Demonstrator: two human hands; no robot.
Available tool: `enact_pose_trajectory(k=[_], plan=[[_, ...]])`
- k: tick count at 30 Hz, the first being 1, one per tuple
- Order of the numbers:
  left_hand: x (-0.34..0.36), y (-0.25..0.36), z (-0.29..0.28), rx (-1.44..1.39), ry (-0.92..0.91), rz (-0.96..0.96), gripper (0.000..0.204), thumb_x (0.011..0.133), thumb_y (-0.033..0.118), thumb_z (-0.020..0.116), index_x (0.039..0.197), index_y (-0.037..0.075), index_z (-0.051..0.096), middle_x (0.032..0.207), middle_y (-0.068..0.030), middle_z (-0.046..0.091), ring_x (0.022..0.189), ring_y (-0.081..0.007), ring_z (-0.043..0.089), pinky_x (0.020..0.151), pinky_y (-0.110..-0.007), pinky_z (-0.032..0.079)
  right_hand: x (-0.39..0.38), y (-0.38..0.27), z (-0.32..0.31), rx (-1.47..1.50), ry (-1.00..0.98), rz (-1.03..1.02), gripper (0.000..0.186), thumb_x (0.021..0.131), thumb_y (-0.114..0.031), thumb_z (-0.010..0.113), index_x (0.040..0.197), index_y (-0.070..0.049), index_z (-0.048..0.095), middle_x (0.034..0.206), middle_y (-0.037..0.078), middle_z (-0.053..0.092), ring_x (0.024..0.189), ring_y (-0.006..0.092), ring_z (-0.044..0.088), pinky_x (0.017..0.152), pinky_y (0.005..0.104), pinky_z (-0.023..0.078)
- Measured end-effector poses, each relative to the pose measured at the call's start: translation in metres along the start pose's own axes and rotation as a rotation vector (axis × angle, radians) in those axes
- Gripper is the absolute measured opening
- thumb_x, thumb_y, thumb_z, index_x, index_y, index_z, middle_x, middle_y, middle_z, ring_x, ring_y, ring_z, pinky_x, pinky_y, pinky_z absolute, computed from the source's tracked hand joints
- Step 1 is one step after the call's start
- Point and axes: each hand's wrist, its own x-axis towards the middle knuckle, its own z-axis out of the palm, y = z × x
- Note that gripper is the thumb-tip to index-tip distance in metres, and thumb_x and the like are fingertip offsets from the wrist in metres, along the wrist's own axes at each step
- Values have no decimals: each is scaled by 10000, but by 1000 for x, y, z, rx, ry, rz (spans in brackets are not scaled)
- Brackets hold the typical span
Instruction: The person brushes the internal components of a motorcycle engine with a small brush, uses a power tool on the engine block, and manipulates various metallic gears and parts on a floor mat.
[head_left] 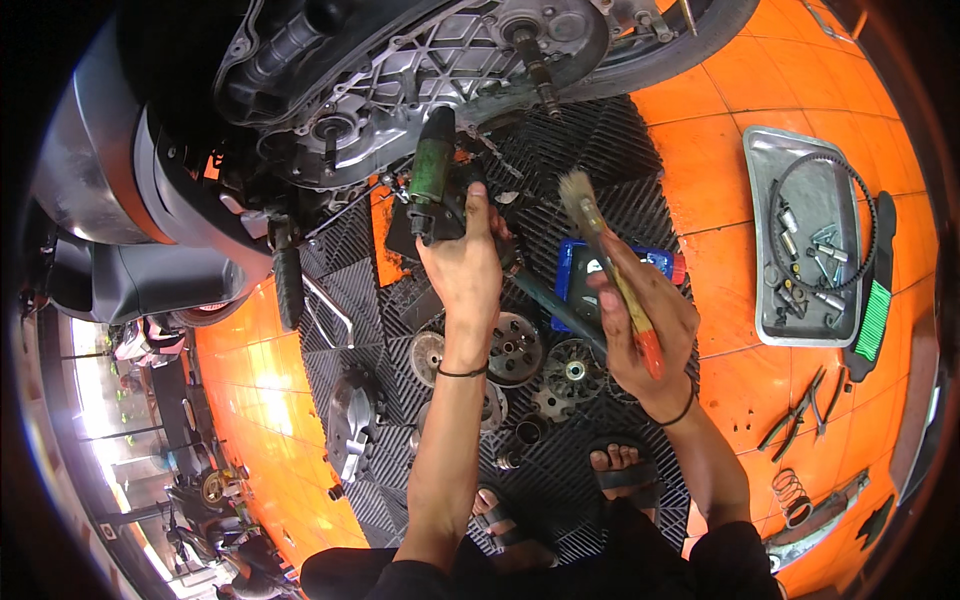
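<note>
My left hand (463, 270) is wrapped round a green power tool with a black nose (431, 170), held upright below the open engine case (410, 70). A dark hose (555, 305) runs from near that hand toward the right. My right hand (655, 335) grips a paintbrush (624, 285) by its wooden, red-ended handle, bristles pointing up and away. Beyond the right hand, partly hidden, lies a blue-rimmed container (566, 262) with dark contents. Round metal pulley parts (516, 348) and a toothed metal disc (573, 371) lie on the black mat below my hands.
On the right, a metal tray (752, 230) holds sockets and small parts, with a black belt (868, 185) across it. Pliers (795, 415) and a coil spring (791, 500) lie on the orange tiles. A silver cover (350, 425) rests at the mat's left.
</note>
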Motion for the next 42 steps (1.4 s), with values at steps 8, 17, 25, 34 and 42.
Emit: enact_pose_trajectory(k=[8, 17, 25, 34, 42], plan=[[6, 0, -4, -23, -42, -25, 189, 1009, 158, 655, 1064, 4, 562, 731, -33, 549, 618, -130, 540, 581, -306, 501, -45, 7, -33, -57, -25, 246, 351, 965, -48, 637, 1289, 87, 623, 1129, 209, 721, 858, 231, 729, 780, 320, 573], [0, 12, -6, -34, -58, -8, 194, 1008, 147, 655, 1075, 5, 541, 731, -30, 539, 634, -129, 538, 589, -309, 496, -49, 4, -26, -6, -86, 277, 366, 1017, -92, 579, 1328, 102, 587, 1152, 214, 711, 888, 217, 715, 796, 322, 571], [0, 20, 0, -76, -83, 20, 167, 1015, 148, 643, 1079, 25, 550, 746, -28, 531, 651, -133, 520, 622, -314, 498, -58, 11, -31, -96, -85, 231, 348, 1018, -75, 574, 1315, 103, 600, 1123, 209, 720, 874, 215, 716, 785, 317, 571], [-3, 22, -12, -118, -1, -13, 160, 1020, 153, 632, 1093, 25, 569, 763, -28, 540, 685, -125, 527, 638, -303, 487, -63, 11, -27, -3, -58, 303, 366, 934, -15, 674, 1286, 72, 622, 1162, 212, 719, 944, 286, 739, 829, 352, 576], [-5, 13, -20, -78, -20, 16, 169, 1022, 141, 626, 1118, 16, 564, 784, -40, 569, 691, -121, 541, 640, -304, 483, 44, 13, 61, -58, 25, 43, 356, 932, -65, 666, 1247, 89, 600, 970, 258, 707, 836, 396, 722, 707, 409, 577]])
